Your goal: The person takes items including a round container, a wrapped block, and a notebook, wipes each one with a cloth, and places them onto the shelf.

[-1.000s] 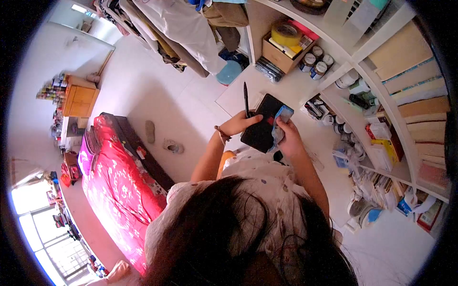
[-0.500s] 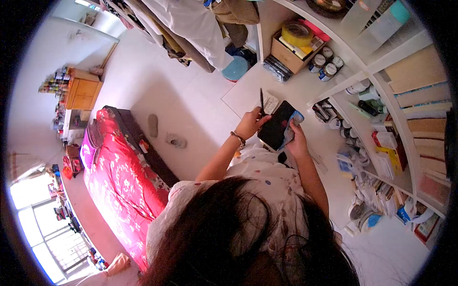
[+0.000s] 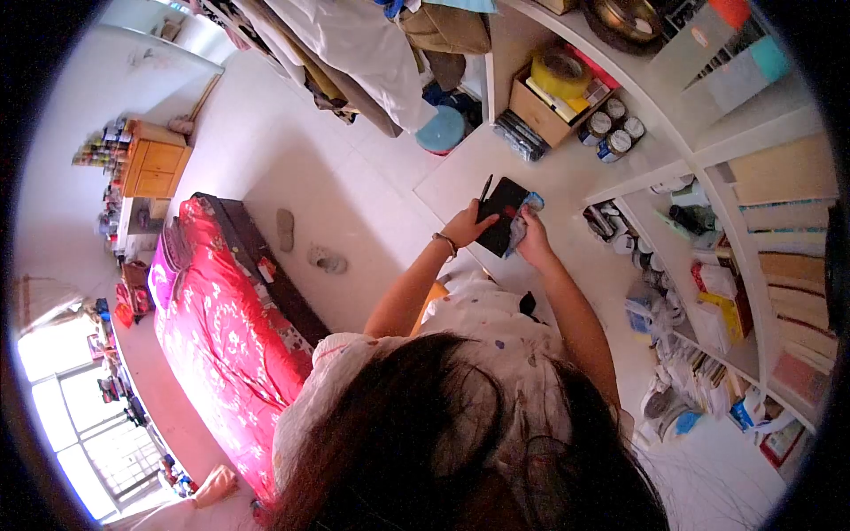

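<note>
In the head view, my left hand (image 3: 462, 227) is closed around the near left edge of a black, flat, rectangular thing like a notebook (image 3: 506, 199). A slim dark pen (image 3: 486, 187) sticks up from the same hand. My right hand (image 3: 532, 241) grips a blue-grey cloth (image 3: 517, 232), which lies against the black notebook's right edge. A small reddish mark shows on the dark surface. Both hands are in front of my body, above the pale surface beside the shelves. The fingertips under the notebook are hidden.
Curved white shelves (image 3: 682, 164) on the right hold jars (image 3: 613, 144), books and a cardboard box (image 3: 540, 113) with yellow tape. Clothes (image 3: 354, 57) hang at the top near a blue-topped stool (image 3: 440, 129). Left are a red-covered bed (image 3: 235, 345) and slippers (image 3: 328, 259) on the floor.
Both hands have moved slightly up and left with the notebook, pen and cloth. A pale printed thing behind the notebook no longer shows. The view has shifted a little.
</note>
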Demonstrator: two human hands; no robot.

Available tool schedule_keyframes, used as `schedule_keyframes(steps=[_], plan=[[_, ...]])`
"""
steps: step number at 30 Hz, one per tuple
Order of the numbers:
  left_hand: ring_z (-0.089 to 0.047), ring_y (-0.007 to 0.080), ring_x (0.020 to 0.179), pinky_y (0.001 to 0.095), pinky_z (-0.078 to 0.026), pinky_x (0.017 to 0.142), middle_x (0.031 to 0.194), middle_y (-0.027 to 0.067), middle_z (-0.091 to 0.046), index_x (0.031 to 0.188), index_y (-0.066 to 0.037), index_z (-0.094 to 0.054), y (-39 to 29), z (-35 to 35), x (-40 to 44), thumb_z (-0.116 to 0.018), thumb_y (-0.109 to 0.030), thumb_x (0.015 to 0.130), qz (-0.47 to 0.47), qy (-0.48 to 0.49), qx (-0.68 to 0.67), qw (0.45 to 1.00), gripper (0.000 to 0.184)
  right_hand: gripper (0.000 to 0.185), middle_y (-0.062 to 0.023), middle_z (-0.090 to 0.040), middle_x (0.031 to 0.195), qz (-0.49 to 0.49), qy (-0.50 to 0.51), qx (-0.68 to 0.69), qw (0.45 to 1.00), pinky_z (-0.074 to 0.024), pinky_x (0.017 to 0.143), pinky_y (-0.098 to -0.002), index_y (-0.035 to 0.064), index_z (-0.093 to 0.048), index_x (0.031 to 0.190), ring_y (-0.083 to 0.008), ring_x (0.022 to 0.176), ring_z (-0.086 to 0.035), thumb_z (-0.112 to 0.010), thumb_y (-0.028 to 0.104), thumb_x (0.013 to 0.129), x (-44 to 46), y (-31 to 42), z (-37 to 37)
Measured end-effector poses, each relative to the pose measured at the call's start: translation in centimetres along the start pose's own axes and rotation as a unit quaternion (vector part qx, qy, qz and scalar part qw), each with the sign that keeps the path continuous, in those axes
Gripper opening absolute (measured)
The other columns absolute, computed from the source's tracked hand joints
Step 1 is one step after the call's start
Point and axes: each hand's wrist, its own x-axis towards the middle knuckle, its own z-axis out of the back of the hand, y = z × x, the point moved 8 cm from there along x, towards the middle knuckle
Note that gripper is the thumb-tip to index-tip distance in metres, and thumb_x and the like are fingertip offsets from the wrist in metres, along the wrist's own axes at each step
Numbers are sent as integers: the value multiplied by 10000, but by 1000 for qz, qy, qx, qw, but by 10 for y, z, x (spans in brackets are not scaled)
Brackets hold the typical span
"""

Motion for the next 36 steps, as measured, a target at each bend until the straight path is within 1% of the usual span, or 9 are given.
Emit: schedule_keyframes(steps=[2, 5, 10, 14, 18, 22, 26, 28, 36], plan=[[-586, 410, 810, 434, -464, 683, 843, 263, -597, 1018, 25, -424, 13, 0, 8, -498, -430, 880, 21, -21, 14, 999, 482, 424, -118, -592, 1053, -15, -43, -36, 998, -460, 805, -380, 57, -499, 1141, -260, 941, -581, -506, 396, 886, 7, 3, 1], [-583, 409, 834, 442, -472, 712, 848, 258, -598, 1003, 31, -419, 46, -10, 20, -492, -446, 876, 37, -65, 64, 995, 499, 421, -230, -607, 887, 112, -195, -643, 732, -446, 760, -445, -8, -595, 946, -386, 851, -578, -541, 396, 841, 17, 35, 34], [-582, 392, 891, 441, -489, 745, 1003, 278, -558, 1021, 32, -484, 34, -8, 21, -476, -460, 872, 17, -124, 218, 968, 514, 442, -241, -610, 854, 140, -147, -658, 726, -449, 710, -454, -14, -588, 873, -391, 807, -582, -579, 423, 811, -2, 59, 42], [-619, 308, 847, 419, -511, 676, 1049, 194, -560, 974, -6, -529, 48, -14, 24, -443, -563, 838, 67, -128, 284, 948, 580, 495, -228, -601, 761, 255, 20, -633, 730, -461, 609, -434, -43, -525, 945, -397, 698, -593, -601, 428, 809, -100, 174, -120], [-620, 286, 842, 402, -499, 698, 892, 147, -622, 933, -33, -583, 37, -6, 18, -421, -591, 835, 99, -85, 294, 947, 590, 392, -188, -601, 744, 438, -8, -710, 551, -464, 592, -418, -21, -530, 926, -355, 659, -594, -627, 341, 813, -241, 295, -271], [-615, 279, 846, 408, -488, 713, 917, 142, -621, 927, -25, -601, 37, -2, 17, -437, -613, 815, 103, -111, 297, 943, 621, 305, -154, -601, 763, 679, -204, -665, 235, -464, 612, -410, -3, -569, 823, -330, 688, -593, -678, 277, 774, -354, 389, -371], [-611, 280, 850, 415, -482, 702, 917, 142, -622, 939, -14, -606, 41, -2, 18, -441, -621, 807, 108, -105, 299, 942, 643, 494, -168, -622, 938, 721, -248, -639, 98, -460, 766, -370, -11, -603, 968, -318, 841, -602, -647, 440, 771, -363, 463, -449], [-607, 282, 864, 417, -481, 723, 922, 147, -620, 939, -14, -611, 35, 2, 12, -440, -615, 812, 121, -107, 295, 942, 638, 635, -197, -611, 1006, 630, -199, -721, 208, -454, 820, -376, -5, -592, 1067, -335, 917, -595, -624, 538, 739, -319, 503, -462], [-569, 325, 920, 430, -482, 749, 956, 179, -569, 936, 3, -586, 46, 4, -11, -485, -519, 826, 105, -168, 259, 945, 543, 658, -214, -630, 898, 573, -234, -755, 217, -488, 765, -422, -14, -637, 983, -361, 846, -612, -625, 581, 702, -307, 489, -460]])
